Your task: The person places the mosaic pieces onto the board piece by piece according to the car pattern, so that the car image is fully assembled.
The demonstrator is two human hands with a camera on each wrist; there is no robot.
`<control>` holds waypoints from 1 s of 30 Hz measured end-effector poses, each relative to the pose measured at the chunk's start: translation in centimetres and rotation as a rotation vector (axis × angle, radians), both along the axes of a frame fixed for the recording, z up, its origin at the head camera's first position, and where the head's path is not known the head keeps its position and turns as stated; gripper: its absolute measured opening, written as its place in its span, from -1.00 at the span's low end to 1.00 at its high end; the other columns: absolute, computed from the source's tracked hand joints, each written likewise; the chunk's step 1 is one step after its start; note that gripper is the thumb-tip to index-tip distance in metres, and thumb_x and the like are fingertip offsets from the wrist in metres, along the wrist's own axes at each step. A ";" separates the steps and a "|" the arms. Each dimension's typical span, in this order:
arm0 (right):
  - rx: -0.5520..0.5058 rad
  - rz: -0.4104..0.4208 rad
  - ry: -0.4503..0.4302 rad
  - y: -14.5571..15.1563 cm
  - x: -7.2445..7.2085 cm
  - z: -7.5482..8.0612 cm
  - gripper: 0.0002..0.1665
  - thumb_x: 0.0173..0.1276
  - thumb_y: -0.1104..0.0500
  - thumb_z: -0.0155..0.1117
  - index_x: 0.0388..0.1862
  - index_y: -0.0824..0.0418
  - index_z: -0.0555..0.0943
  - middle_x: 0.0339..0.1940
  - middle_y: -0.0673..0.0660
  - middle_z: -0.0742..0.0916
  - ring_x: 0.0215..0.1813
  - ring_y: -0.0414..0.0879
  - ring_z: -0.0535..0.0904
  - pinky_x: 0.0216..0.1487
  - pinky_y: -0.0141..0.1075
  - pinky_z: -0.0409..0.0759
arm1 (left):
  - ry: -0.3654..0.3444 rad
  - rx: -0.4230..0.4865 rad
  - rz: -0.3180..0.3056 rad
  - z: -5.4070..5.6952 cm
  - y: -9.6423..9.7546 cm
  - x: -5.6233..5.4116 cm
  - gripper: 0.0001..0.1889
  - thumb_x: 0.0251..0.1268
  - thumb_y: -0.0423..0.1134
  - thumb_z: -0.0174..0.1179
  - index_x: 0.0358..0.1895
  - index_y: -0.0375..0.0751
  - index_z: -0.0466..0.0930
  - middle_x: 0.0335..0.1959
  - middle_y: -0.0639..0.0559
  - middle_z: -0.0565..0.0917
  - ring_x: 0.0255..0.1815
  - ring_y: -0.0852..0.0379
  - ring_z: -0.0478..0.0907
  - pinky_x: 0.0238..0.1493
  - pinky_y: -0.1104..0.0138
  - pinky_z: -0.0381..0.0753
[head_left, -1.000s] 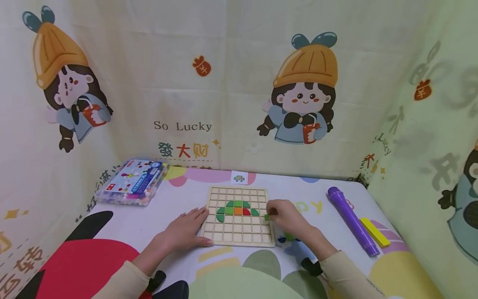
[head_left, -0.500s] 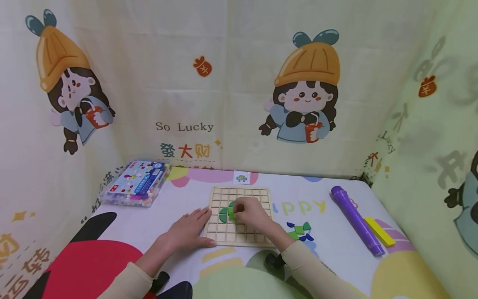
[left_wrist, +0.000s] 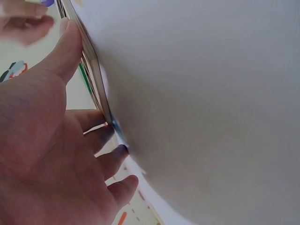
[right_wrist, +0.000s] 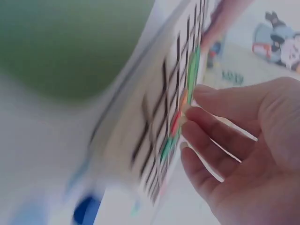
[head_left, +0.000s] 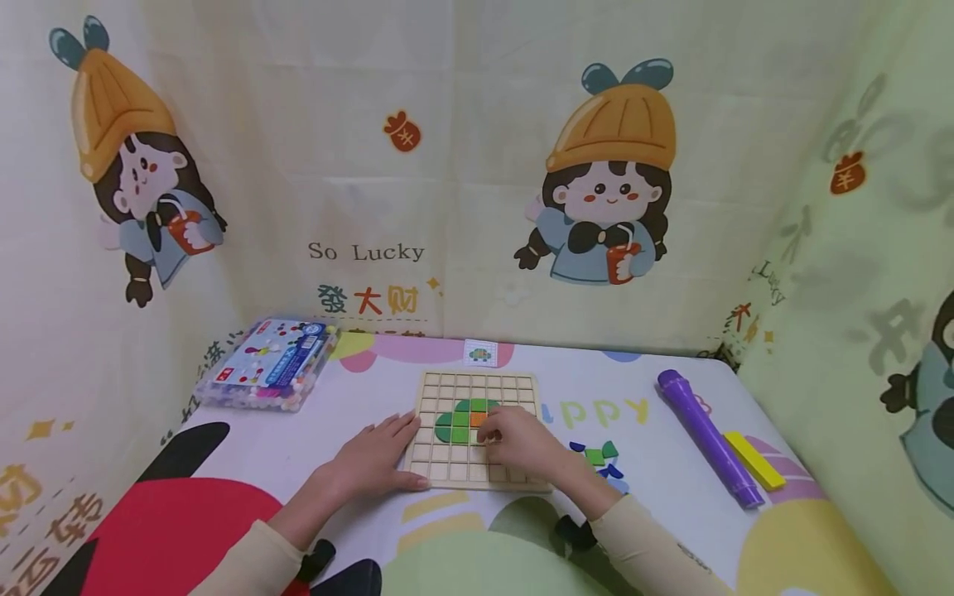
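The wooden grid board (head_left: 447, 476) lies on the table, with green, orange and red tiles set in its middle. A green square tile (head_left: 460, 434) sits in the row below the orange tile (head_left: 478, 420). My left hand (head_left: 376, 455) rests along the board's left edge, fingers extended, thumb (left_wrist: 70, 47) at the near corner. My right hand (head_left: 522, 443) hovers over the board's right half, hiding some tiles in the head view. In the right wrist view its fingers are loosely bent beside the red tile (right_wrist: 176, 123), and I see nothing held between them.
Loose green and blue tiles (head_left: 595, 457) lie right of the board. Farther right are a purple tube (head_left: 708, 439) and a yellow bar (head_left: 754, 460). A small pattern card (head_left: 480, 353) lies behind the board. A clear box of beads (head_left: 268, 364) stands back left.
My right hand carried a green square tile from the board's right edge to the grid's middle. It has since let go and shifted slightly right. My left hand stayed put.
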State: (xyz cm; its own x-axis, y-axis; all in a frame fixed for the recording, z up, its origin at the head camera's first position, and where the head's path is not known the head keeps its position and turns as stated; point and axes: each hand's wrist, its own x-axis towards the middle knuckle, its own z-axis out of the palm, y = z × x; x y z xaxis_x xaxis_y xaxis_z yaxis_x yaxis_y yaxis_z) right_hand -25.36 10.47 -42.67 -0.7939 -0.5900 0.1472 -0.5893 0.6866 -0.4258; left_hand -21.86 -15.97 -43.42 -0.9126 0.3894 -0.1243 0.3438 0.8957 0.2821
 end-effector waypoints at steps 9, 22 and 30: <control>0.095 -0.042 -0.034 8.5 1.1 1.4 -0.67 0.10 0.51 0.27 -0.22 0.25 0.80 -0.34 0.04 0.73 -0.29 -0.20 0.57 -0.25 -0.36 0.60 | -0.016 0.018 0.019 0.2 -0.1 0.1 0.06 0.08 0.35 0.32 0.53 -0.25 0.18 0.58 -0.14 0.21 0.58 -0.23 0.13 0.50 -0.22 0.15; 0.095 -0.110 0.011 11.2 2.2 0.5 -0.76 0.04 0.45 0.42 -0.43 0.12 0.70 -0.45 -0.11 0.66 -0.35 -0.28 0.47 -0.26 -0.32 0.56 | -0.004 0.027 -0.013 0.1 -0.1 0.1 0.06 0.09 0.35 0.30 0.52 -0.28 0.18 0.57 -0.17 0.22 0.57 -0.24 0.15 0.47 -0.25 0.18; -0.104 -0.042 0.019 5.1 0.2 0.6 -0.79 0.16 0.49 0.30 -0.33 0.23 0.73 -0.40 0.00 0.73 -0.38 -0.27 0.50 -0.32 -0.40 0.56 | 0.006 0.015 -0.011 -0.1 -0.1 0.0 0.05 0.11 0.35 0.29 0.53 -0.26 0.18 0.57 -0.16 0.21 0.58 -0.23 0.14 0.48 -0.23 0.18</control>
